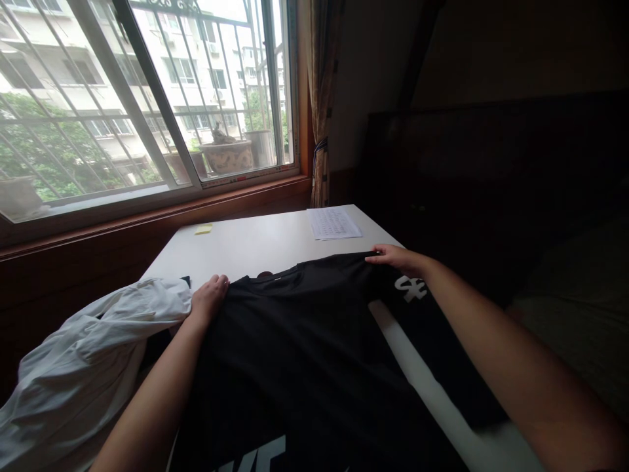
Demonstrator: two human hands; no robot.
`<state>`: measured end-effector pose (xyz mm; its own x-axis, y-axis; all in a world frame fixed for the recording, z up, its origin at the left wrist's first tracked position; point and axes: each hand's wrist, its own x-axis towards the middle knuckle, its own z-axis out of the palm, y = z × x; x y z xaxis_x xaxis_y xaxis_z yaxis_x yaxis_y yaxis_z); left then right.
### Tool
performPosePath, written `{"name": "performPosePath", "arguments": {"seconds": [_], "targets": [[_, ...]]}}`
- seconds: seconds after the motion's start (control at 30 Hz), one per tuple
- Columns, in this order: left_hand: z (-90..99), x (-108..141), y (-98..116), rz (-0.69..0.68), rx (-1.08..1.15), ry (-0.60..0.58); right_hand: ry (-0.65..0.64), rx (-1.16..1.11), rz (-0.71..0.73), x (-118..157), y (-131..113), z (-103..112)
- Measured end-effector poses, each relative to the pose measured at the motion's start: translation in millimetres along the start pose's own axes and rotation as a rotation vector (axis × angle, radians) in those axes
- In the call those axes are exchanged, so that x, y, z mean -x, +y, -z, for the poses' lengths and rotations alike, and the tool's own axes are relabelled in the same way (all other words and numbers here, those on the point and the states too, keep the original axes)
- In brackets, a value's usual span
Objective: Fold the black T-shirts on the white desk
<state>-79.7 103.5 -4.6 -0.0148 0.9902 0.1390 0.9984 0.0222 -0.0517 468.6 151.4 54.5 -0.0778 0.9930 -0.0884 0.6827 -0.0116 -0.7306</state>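
A black shirt (295, 328) with pale lettering near the bottom lies spread over a white table (246, 246), its collar toward the far side. My left hand (210, 297) is closed on the shirt at its left shoulder. At the right shoulder, my right hand (396, 257) pinches the fabric between thumb and fingers. One black sleeve, bearing a white print, hangs down to the right beneath my right forearm. White cloth (108, 321) lies crumpled to the left, beside my left hand.
Printed papers (335, 223) rest near the table's far right corner, and a yellow note (203, 229) lies at the far left. Beyond the table are a barred window (196, 92) and a curtain (320, 111). Dark furniture stands on the right.
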Motion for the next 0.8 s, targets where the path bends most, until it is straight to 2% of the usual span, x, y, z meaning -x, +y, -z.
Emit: {"name": "performPosePath", "arguments": {"seconds": [0.1,0.17,0.33,0.4,0.47,0.6,0.67,0.8], "targets": [[5.4,1.3,3.3,-0.010,-0.011,0.015,-0.125,-0.107,-0.091,-5.1,5.5,2.7],[9.2,1.9,5.4,-0.014,-0.016,0.028,-0.142,-0.140,-0.119,-5.4,5.8,5.1],[10.5,1.8,7.6,-0.008,-0.029,0.060,-0.146,-0.400,-0.005,2.3,-7.0,13.6],[7.8,1.3,7.1,-0.008,-0.030,0.070,-0.118,-0.430,0.033,1.6,-7.4,17.1],[4.7,0.7,6.1,-0.013,-0.029,0.086,-0.081,-0.278,0.002,-3.1,-0.5,18.8],[2.3,-1.4,5.5,-0.033,-0.024,0.144,0.068,0.287,-0.153,-13.8,25.6,12.1],[4.5,-1.5,8.1,-0.046,-0.015,0.179,0.118,0.379,-0.170,-15.2,36.6,4.7],[14.5,6.9,23.4,-0.132,0.019,0.211,0.197,0.409,-0.151,-13.6,44.6,-7.3]]}}
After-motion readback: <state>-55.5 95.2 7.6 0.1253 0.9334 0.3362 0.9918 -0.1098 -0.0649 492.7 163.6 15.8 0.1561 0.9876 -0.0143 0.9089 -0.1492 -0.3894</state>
